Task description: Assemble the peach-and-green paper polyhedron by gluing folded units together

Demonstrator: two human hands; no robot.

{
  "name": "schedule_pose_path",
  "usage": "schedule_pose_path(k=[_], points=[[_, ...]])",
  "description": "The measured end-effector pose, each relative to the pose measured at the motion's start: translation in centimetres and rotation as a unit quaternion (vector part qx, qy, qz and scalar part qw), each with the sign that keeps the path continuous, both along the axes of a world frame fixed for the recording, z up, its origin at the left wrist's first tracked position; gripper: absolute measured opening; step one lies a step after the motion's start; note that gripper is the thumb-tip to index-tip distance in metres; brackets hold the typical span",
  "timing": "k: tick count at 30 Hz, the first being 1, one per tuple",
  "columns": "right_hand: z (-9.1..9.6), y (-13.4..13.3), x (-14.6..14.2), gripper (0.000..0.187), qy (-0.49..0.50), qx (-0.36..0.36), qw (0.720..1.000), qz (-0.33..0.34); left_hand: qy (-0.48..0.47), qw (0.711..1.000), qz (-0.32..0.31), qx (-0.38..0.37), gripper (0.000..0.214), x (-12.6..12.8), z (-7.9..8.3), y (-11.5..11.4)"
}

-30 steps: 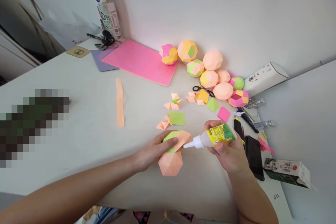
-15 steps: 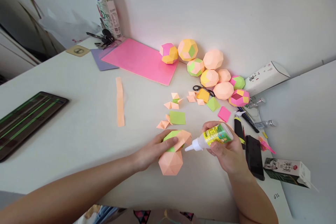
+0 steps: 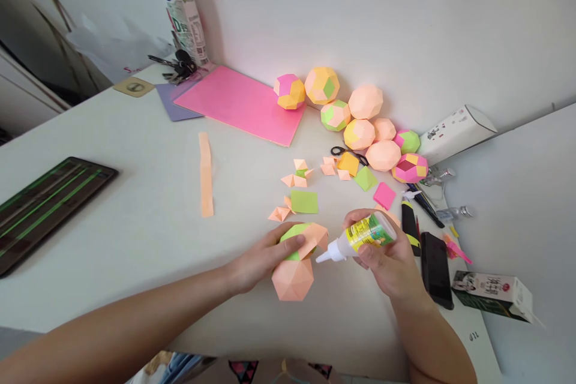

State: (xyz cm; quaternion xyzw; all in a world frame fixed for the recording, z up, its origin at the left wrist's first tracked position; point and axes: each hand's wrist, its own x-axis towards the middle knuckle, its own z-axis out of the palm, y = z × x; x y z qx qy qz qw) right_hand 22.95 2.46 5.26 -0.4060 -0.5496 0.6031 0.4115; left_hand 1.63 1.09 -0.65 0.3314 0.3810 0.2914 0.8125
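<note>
My left hand [image 3: 265,252] is closed on a folded paper piece [image 3: 293,247] in green and peach, with a peach flap sticking out to the right. A peach faceted paper ball [image 3: 292,281] sits just below it; I cannot tell whether the two are joined. In my right hand [image 3: 382,252] is a glue bottle [image 3: 368,234] with a yellow-green label, tilted so its white nozzle points left. The nozzle tip is close to the peach flap, with a small gap visible between them.
Behind my hands lie small folded paper pieces [image 3: 297,175], a green paper square [image 3: 304,201] and scissors [image 3: 342,151]. Several paper balls [image 3: 365,102] line the wall. A phone [image 3: 436,270] and milk carton [image 3: 492,294] are right; a tablet [image 3: 49,210] and peach strip [image 3: 206,174] left.
My right hand has shifted the glue bottle very slightly left and down. My left hand and the paper piece have stayed where they were.
</note>
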Motion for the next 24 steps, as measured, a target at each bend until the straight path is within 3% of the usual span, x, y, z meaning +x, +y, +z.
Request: schedule_pose_path(k=[24], points=[[-0.16,0.07,-0.31,0.024,-0.008,-0.020,1.000,0.023,-0.013,1.000,0.006,-0.009,0.053,0.05,-0.13,-0.17]])
